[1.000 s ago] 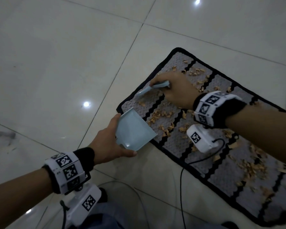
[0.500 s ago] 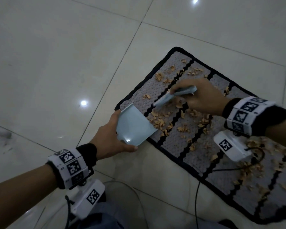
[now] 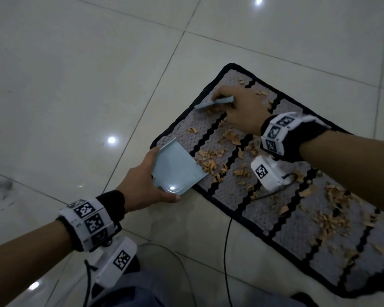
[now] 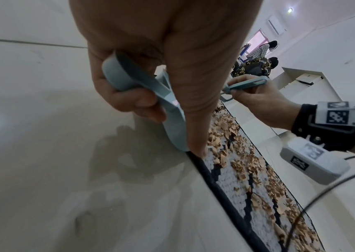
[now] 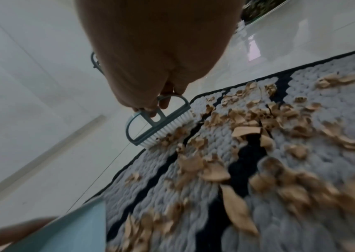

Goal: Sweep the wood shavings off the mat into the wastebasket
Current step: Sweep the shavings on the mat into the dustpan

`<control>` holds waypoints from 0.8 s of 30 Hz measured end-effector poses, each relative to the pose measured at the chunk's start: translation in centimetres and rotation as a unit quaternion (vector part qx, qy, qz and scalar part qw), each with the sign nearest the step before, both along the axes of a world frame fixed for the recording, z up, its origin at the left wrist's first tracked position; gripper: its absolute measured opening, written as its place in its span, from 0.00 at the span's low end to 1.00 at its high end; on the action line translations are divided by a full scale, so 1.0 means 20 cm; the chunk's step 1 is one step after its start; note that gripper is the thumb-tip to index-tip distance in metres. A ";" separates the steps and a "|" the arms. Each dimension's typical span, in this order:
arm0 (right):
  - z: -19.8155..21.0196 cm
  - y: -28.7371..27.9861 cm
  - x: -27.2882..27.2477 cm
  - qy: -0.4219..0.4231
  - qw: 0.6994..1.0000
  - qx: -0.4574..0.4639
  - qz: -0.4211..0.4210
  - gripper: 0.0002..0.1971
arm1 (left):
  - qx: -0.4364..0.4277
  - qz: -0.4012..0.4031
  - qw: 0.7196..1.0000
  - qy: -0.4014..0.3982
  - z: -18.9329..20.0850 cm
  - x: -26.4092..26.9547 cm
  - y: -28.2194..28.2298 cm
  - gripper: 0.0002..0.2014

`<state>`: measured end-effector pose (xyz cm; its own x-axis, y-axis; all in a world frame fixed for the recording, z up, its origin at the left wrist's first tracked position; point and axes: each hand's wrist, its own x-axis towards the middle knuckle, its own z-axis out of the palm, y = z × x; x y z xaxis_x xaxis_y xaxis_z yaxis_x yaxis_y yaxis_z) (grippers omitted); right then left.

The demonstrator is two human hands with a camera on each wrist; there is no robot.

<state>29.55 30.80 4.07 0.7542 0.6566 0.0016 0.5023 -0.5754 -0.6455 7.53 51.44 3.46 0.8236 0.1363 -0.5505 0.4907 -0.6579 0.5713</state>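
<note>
A grey mat point(image 3: 228, 185) with black zigzag stripes and a black border lies on the tiled floor, strewn with tan wood shavings point(image 3: 211, 160). My left hand point(image 3: 142, 185) grips a pale blue dustpan point(image 3: 175, 169) by its handle point(image 4: 129, 76), its lip resting on the mat's near-left edge. My right hand point(image 3: 239, 109) grips a small blue brush point(image 3: 213, 103), whose white bristles point(image 5: 166, 131) press on shavings near the mat's far-left corner. No wastebasket is in view.
Glossy pale floor tiles point(image 3: 75, 85) surround the mat. A black cable point(image 3: 226, 251) runs from my right wrist unit across the mat's near edge toward my lap. People sit in the far background point(image 4: 256, 64) next to a white counter point(image 4: 301, 80).
My right hand has carried the brush from the mat's middle back up to its far-left corner. The dustpan stays at the mat's edge in my left hand.
</note>
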 end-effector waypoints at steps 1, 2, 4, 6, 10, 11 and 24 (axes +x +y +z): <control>0.00 -0.02 -0.04 0.007 1.000 0.004 0.016 0.14 | 0.000 0.000 1.000 0.001 0.00 0.00 0.00 0.64; -0.01 -0.04 -0.08 0.016 0.999 0.005 0.030 0.15 | -0.001 0.000 1.000 0.002 -0.01 0.00 0.00 0.64; 0.00 -0.10 -0.16 0.029 0.998 -0.006 0.050 0.17 | -0.003 0.000 1.000 0.003 -0.02 0.00 0.01 0.65; 0.01 -0.17 -0.23 0.024 0.997 -0.016 0.070 0.17 | -0.008 0.001 1.000 0.003 -0.03 0.00 0.01 0.66; 0.04 -0.19 -0.25 0.003 0.998 0.009 0.059 0.13 | -0.009 0.001 1.000 0.005 -0.03 0.00 0.01 0.65; 0.05 -0.17 -0.24 -0.005 0.999 0.016 0.050 0.13 | -0.009 0.003 1.000 0.005 -0.03 0.00 0.01 0.65; 0.06 -0.06 -0.21 -0.003 0.994 -0.031 0.105 0.15 | 0.002 -0.002 1.000 0.013 -0.02 -0.01 0.00 0.65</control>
